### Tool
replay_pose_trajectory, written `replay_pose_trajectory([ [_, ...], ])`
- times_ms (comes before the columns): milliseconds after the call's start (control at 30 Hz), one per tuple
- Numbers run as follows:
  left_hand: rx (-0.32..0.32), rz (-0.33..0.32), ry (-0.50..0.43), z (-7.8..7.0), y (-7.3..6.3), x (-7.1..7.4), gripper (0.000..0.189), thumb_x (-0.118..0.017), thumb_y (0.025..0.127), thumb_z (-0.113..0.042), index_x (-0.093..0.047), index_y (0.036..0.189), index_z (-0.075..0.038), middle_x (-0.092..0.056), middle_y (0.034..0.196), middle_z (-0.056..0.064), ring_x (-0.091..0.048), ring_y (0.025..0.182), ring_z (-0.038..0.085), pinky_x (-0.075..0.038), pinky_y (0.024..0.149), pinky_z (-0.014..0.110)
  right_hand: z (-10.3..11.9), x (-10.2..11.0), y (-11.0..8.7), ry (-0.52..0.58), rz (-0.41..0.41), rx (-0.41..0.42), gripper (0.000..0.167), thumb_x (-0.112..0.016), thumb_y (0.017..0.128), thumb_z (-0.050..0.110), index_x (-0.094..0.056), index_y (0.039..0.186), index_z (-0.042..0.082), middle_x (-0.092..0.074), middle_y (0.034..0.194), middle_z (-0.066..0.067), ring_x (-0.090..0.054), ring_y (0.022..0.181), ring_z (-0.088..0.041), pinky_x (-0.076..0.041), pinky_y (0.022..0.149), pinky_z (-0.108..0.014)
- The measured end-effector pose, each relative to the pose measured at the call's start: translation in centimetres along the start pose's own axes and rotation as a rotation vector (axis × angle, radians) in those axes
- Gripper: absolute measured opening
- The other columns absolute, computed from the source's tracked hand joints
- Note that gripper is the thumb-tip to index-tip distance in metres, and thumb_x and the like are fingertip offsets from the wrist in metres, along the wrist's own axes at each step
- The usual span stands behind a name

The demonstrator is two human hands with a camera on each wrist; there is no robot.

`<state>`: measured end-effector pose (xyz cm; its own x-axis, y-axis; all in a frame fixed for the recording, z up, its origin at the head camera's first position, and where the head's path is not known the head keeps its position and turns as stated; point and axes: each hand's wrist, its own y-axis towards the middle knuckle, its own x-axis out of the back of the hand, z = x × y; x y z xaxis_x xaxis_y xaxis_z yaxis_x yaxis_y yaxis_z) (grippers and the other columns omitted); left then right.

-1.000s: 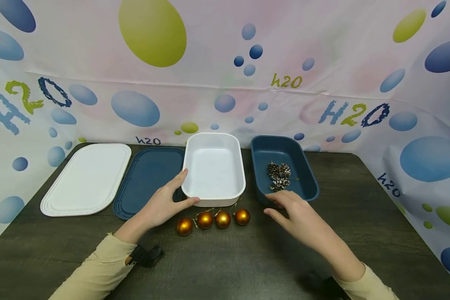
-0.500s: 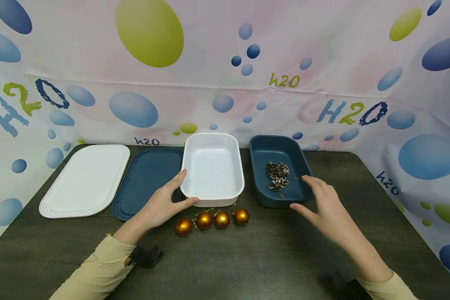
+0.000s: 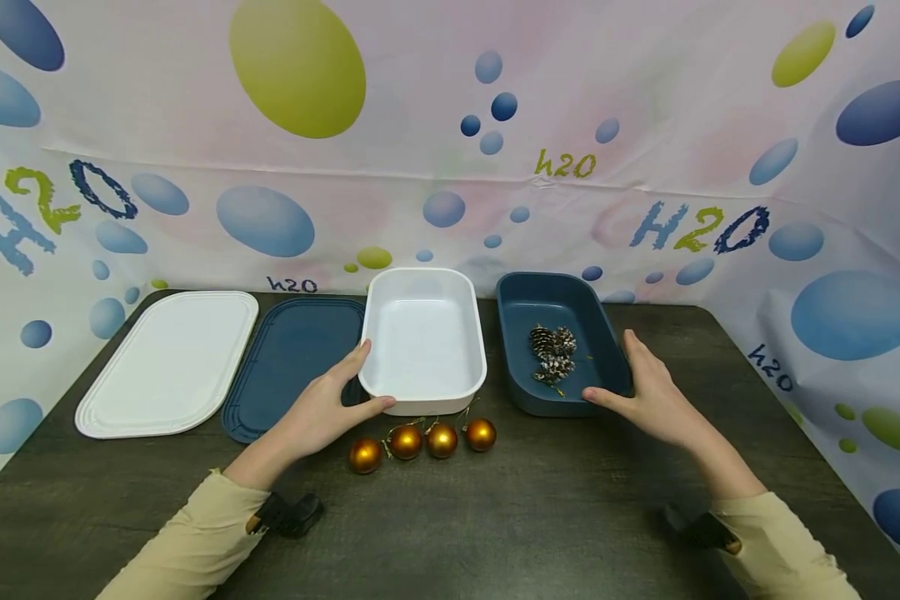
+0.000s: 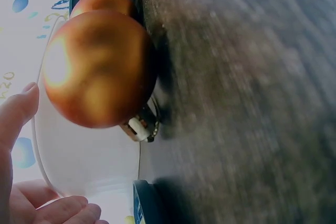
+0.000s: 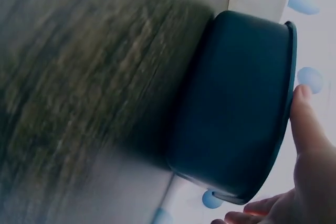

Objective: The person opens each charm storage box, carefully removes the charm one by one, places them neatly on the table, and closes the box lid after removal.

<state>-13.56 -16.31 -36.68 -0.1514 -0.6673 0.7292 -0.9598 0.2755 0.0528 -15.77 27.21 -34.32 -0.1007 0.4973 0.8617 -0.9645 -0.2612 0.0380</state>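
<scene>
My left hand (image 3: 325,410) rests at the front left corner of a white rectangular container (image 3: 423,350), thumb along its front rim and fingers spread along its left side. My right hand (image 3: 654,398) is at the front right corner of a dark blue container (image 3: 555,292). Its thumb touches the front rim, seen closely in the right wrist view, while the fingers extend along the right side. Inside the blue container lie pine cones (image 3: 553,354) with whitish tips. Several shiny orange-gold Christmas baubles (image 3: 442,440) lie in a row before the white container; one bauble (image 4: 100,69) looms large in the left wrist view.
To the left lie a white lid (image 3: 168,362) and a dark blue lid (image 3: 288,362), flat on the dark wooden table (image 3: 495,533). Behind the table hangs a pale printed curtain (image 3: 390,100) with bubbles and lettering. Each wrist wears a black strap.
My right hand has moved right from the front rim of the blue container to its front right corner. The left hand has stayed on the white container.
</scene>
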Motion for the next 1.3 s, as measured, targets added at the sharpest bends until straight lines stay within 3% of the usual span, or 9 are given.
replay_pose_trajectory([
  [367, 0.002, 0.007, -0.010, -0.1, 0.0, 0.1, 0.100, -0.064, 0.083, -0.060, -0.014, 0.154, -0.009, -0.014, 0.157, 0.011, -0.018, 0.141, 0.038, -0.026, 0.105, 0.060, -0.6, -0.1, 0.1, 0.052, 0.116, -0.043, 0.109, -0.064, 0.089, 0.048, 0.010, 0.149, -0.004, 0.001, 0.153, -0.032, -0.005, 0.135, -0.056, -0.015, 0.097, -0.075],
  [800, -0.002, 0.047, 0.038, -1.2, 0.2, 1.1, 0.100, -0.064, 0.085, -0.055, -0.012, 0.153, -0.003, -0.004, 0.157, 0.021, -0.012, 0.140, 0.044, -0.024, 0.103, 0.065, -0.9, -0.7, 0.1, 0.148, 0.138, -0.046, 0.107, -0.061, 0.092, 0.045, 0.020, 0.147, 0.002, 0.011, 0.153, -0.029, -0.002, 0.137, -0.052, -0.015, 0.101, -0.071],
  [933, -0.023, 0.015, 0.045, -2.7, 0.8, 1.8, 0.096, -0.066, 0.086, -0.050, -0.015, 0.152, -0.001, -0.005, 0.157, 0.021, -0.012, 0.141, 0.042, -0.024, 0.105, 0.063, -1.0, -0.6, 0.0, 0.167, 0.149, -0.054, 0.107, -0.060, 0.092, 0.044, 0.023, 0.147, 0.004, 0.014, 0.153, -0.028, 0.000, 0.137, -0.052, -0.015, 0.101, -0.071],
  [1067, -0.077, -0.026, 0.052, -4.9, 1.7, 2.1, 0.086, -0.066, 0.088, -0.044, -0.024, 0.151, -0.003, -0.021, 0.155, 0.018, -0.020, 0.141, 0.037, -0.025, 0.108, 0.056, -1.2, -0.6, -0.1, 0.169, 0.159, -0.074, 0.107, -0.059, 0.093, 0.045, 0.025, 0.146, 0.007, 0.016, 0.153, -0.027, 0.001, 0.137, -0.052, -0.015, 0.101, -0.071],
  [1300, -0.203, -0.026, 0.043, -8.3, 3.6, 0.8, 0.065, -0.066, 0.090, -0.034, -0.042, 0.143, -0.003, -0.041, 0.145, 0.013, -0.035, 0.135, 0.028, -0.031, 0.108, 0.045, -1.1, -0.8, -0.1, 0.189, 0.173, -0.072, 0.108, -0.059, 0.093, 0.046, 0.026, 0.146, 0.008, 0.017, 0.153, -0.027, 0.001, 0.137, -0.053, -0.014, 0.100, -0.071],
])
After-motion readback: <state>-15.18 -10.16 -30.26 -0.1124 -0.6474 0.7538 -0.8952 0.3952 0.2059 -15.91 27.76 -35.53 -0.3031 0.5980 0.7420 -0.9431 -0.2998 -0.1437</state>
